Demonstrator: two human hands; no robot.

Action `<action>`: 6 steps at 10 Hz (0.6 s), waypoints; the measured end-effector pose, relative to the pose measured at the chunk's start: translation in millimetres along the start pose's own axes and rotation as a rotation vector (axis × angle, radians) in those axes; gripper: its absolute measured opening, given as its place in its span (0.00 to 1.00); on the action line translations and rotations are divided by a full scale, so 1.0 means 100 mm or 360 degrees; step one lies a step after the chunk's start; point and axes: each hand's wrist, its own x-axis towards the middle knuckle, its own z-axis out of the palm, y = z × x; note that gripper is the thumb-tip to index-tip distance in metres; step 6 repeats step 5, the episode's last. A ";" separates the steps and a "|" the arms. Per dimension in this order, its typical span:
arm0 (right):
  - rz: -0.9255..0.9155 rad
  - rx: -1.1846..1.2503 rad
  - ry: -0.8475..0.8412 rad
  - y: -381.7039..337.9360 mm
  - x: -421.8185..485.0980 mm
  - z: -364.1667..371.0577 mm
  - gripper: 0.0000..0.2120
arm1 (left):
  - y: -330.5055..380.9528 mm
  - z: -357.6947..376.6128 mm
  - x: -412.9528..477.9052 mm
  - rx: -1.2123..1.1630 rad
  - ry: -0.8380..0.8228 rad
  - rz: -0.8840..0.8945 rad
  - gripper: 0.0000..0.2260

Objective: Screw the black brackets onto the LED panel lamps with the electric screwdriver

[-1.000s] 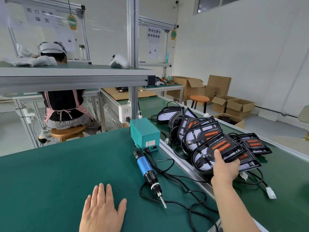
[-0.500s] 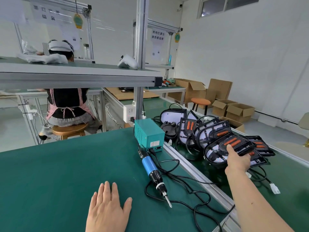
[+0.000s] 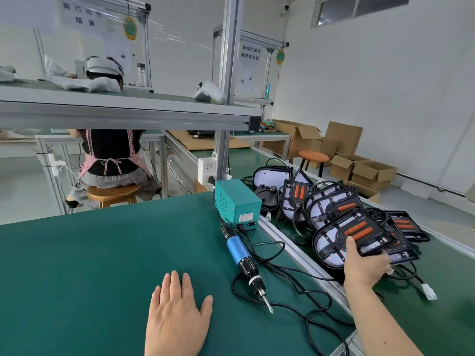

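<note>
Fetching step: right hand curled round the nearest LED panel lamp in the pile beyond the counter's right edge, left hand flat and empty on it; next, likely bringing the lamp beside the electric screwdriver.

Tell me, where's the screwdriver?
In the head view, the screwdriver lies on the green table, right of the left hand, near the teal box.

The room was bright and evenly lit, with daylight at a high window and only soft shadows. Wide-angle distortion bent the edges; detail stayed sharp.
</note>
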 end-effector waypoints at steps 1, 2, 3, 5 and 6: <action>-0.0025 -0.0002 0.0029 0.01 -0.04 -0.04 0.39 | -0.04 0.04 0.00 -0.0103 0.0044 0.0062 0.44; -0.0088 0.0017 0.0090 0.01 -0.08 -0.10 0.44 | -0.05 0.00 0.06 -0.0236 -0.0022 0.0100 0.36; -0.0146 -0.0024 0.0149 0.00 -0.17 -0.16 0.44 | -0.04 -0.03 0.11 -0.0346 -0.0047 0.0130 0.35; -0.0543 0.0073 0.0141 -0.16 -0.50 -0.22 0.35 | -0.08 0.02 0.06 -0.0287 -0.0037 0.0138 0.35; -0.0543 0.0073 0.0141 -0.16 -0.50 -0.22 0.35 | -0.08 0.02 0.06 -0.0287 -0.0037 0.0138 0.35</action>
